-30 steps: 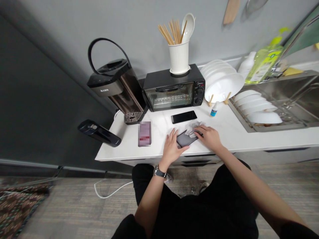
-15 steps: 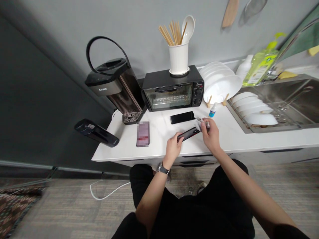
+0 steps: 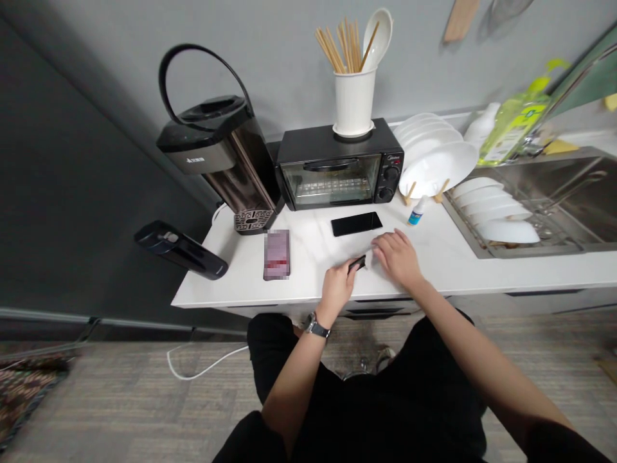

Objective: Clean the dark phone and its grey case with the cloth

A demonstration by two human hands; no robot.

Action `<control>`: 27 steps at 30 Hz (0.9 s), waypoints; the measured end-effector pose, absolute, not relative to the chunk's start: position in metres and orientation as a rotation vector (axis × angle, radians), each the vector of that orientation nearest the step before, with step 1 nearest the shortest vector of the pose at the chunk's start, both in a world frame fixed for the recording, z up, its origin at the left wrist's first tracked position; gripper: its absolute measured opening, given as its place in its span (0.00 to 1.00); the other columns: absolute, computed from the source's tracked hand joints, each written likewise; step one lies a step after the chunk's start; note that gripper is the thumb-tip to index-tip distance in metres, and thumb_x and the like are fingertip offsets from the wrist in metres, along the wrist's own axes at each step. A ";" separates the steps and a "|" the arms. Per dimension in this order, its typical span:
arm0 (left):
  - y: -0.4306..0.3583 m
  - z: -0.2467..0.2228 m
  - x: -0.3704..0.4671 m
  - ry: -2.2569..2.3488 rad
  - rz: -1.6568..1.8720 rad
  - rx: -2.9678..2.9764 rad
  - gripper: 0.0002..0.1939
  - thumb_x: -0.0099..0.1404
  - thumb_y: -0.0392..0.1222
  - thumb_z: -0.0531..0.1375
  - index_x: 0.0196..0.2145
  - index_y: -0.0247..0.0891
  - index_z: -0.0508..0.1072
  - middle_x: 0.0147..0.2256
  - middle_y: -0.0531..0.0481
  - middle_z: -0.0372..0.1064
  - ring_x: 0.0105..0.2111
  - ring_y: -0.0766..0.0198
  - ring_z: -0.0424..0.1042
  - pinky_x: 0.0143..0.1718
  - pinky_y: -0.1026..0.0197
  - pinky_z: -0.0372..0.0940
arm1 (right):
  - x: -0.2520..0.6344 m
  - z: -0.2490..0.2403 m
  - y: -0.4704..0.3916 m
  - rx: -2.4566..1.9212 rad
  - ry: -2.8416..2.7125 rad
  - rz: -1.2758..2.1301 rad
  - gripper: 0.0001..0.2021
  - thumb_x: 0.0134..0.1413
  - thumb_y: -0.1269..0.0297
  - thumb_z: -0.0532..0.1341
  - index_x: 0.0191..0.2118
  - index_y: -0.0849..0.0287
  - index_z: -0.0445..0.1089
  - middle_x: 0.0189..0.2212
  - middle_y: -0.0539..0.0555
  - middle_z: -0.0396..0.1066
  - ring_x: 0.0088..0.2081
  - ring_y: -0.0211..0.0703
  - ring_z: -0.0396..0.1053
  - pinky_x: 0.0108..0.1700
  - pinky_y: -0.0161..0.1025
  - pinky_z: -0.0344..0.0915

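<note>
From the head camera, looking down past two bare forearms at a white table [image 3: 306,270]: at the near edge, left hand [image 3: 340,285] closed around a slim black object [image 3: 357,264], thumb and fingers gripping it, only its far end showing. On the same wrist, a dark-strapped watch [image 3: 317,326]. Just beside that far end, right hand [image 3: 396,256], palm turned down, fingers bent together, with a pale wisp [image 3: 370,252] at the fingertips, too small and blurred to identify; impossible to tell whether gripped or merely touched. Beyond both hands, lying flat, a black phone [image 3: 357,224], screen dark; to its right, upright, a small white bottle [image 3: 417,211] with a blue label. Left of the left hand and apart from it, a flat purplish item [image 3: 277,254], blurred into blocks. Further back, a black toaster oven [image 3: 332,183], and on top of it a white holder [image 3: 354,99] full of chopsticks [image 3: 330,48] and a white ladle [image 3: 378,38]. To the left, a tall drink dispenser [image 3: 231,180] and a dark flask [image 3: 180,249]. To the right, racked white plates [image 3: 438,157], then a steel sink [image 3: 465,223] with stacked white dishes [image 3: 506,230] inside, and behind it a yellow-green pump bottle [image 3: 518,128].
</note>
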State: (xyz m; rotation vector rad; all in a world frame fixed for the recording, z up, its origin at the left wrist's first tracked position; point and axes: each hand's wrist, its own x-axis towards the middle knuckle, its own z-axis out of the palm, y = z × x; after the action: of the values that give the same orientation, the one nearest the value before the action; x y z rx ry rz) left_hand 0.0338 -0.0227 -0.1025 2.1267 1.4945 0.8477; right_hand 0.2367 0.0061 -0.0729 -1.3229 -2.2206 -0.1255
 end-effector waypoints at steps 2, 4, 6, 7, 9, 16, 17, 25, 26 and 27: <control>-0.023 -0.100 0.035 1.496 0.855 2.131 0.15 0.79 0.43 0.54 0.56 0.42 0.77 0.47 0.44 0.82 0.44 0.53 0.82 0.49 0.54 0.74 | 0.241 -0.071 0.011 -1.460 -2.106 -0.160 0.19 0.75 0.62 0.46 0.46 0.57 0.75 0.44 0.59 0.77 0.51 0.56 0.70 0.69 0.58 0.54; -0.022 -0.100 0.036 1.532 0.821 2.137 0.14 0.78 0.42 0.54 0.54 0.41 0.78 0.45 0.44 0.83 0.42 0.53 0.82 0.47 0.55 0.74 | 0.226 -0.071 0.004 -1.454 -2.079 -0.154 0.19 0.74 0.64 0.46 0.45 0.56 0.75 0.45 0.59 0.77 0.53 0.56 0.69 0.71 0.59 0.50; -0.021 -0.101 0.036 1.568 0.770 2.143 0.12 0.76 0.36 0.56 0.48 0.38 0.80 0.42 0.41 0.82 0.41 0.52 0.82 0.46 0.55 0.74 | 0.203 -0.073 -0.009 -1.315 -2.171 -0.119 0.17 0.74 0.64 0.47 0.49 0.56 0.74 0.48 0.58 0.77 0.54 0.54 0.69 0.72 0.58 0.48; -0.021 -0.101 0.035 1.579 0.752 2.148 0.11 0.74 0.34 0.57 0.45 0.36 0.80 0.41 0.40 0.82 0.41 0.51 0.82 0.47 0.54 0.74 | 0.195 -0.074 -0.014 -1.224 -2.244 -0.102 0.17 0.74 0.64 0.48 0.52 0.57 0.73 0.49 0.58 0.77 0.55 0.53 0.69 0.72 0.56 0.49; -0.021 -0.102 0.033 1.582 0.734 2.154 0.11 0.72 0.31 0.57 0.42 0.35 0.81 0.40 0.39 0.82 0.41 0.50 0.82 0.47 0.54 0.73 | 0.191 -0.075 -0.015 -1.106 -2.349 -0.098 0.16 0.74 0.62 0.49 0.54 0.58 0.73 0.50 0.57 0.77 0.53 0.53 0.69 0.69 0.54 0.53; -0.022 -0.101 0.035 1.505 0.861 2.163 0.15 0.79 0.43 0.54 0.57 0.42 0.76 0.45 0.45 0.83 0.42 0.54 0.83 0.45 0.56 0.74 | 0.230 -0.069 0.021 -1.531 -1.986 -0.192 0.23 0.74 0.64 0.45 0.35 0.57 0.75 0.31 0.60 0.75 0.40 0.56 0.69 0.53 0.54 0.64; -0.022 -0.101 0.036 1.526 0.839 2.165 0.15 0.79 0.42 0.54 0.55 0.41 0.77 0.43 0.44 0.83 0.41 0.53 0.83 0.45 0.56 0.74 | 0.222 -0.070 0.016 -1.507 -1.974 -0.178 0.23 0.74 0.65 0.45 0.36 0.56 0.76 0.33 0.59 0.76 0.42 0.56 0.70 0.57 0.55 0.63; -0.022 -0.104 0.028 1.525 0.721 2.208 0.12 0.74 0.35 0.57 0.48 0.37 0.80 0.43 0.41 0.82 0.43 0.50 0.82 0.48 0.53 0.74 | 0.216 -0.077 0.004 -1.177 -2.282 -0.094 0.20 0.74 0.61 0.49 0.48 0.58 0.79 0.40 0.58 0.80 0.44 0.53 0.72 0.55 0.51 0.64; -0.022 -0.103 0.029 1.499 0.750 2.207 0.13 0.76 0.37 0.56 0.50 0.39 0.79 0.45 0.43 0.82 0.43 0.52 0.82 0.49 0.55 0.74 | 0.227 -0.076 0.012 -1.290 -2.206 -0.116 0.21 0.74 0.62 0.48 0.43 0.59 0.79 0.36 0.59 0.79 0.41 0.53 0.71 0.52 0.50 0.64; -0.022 -0.102 0.029 1.481 0.784 2.200 0.14 0.78 0.39 0.54 0.53 0.41 0.78 0.46 0.45 0.82 0.44 0.54 0.82 0.48 0.56 0.74 | 0.235 -0.075 0.018 -1.397 -2.112 -0.137 0.22 0.74 0.63 0.47 0.39 0.59 0.79 0.34 0.59 0.78 0.39 0.53 0.71 0.51 0.50 0.64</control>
State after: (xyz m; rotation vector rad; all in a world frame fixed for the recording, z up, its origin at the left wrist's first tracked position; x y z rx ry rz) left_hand 0.0295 -0.0221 -0.1015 2.2004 1.4806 0.7837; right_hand 0.2349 0.0182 -0.0751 -1.3971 -2.1125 -0.1365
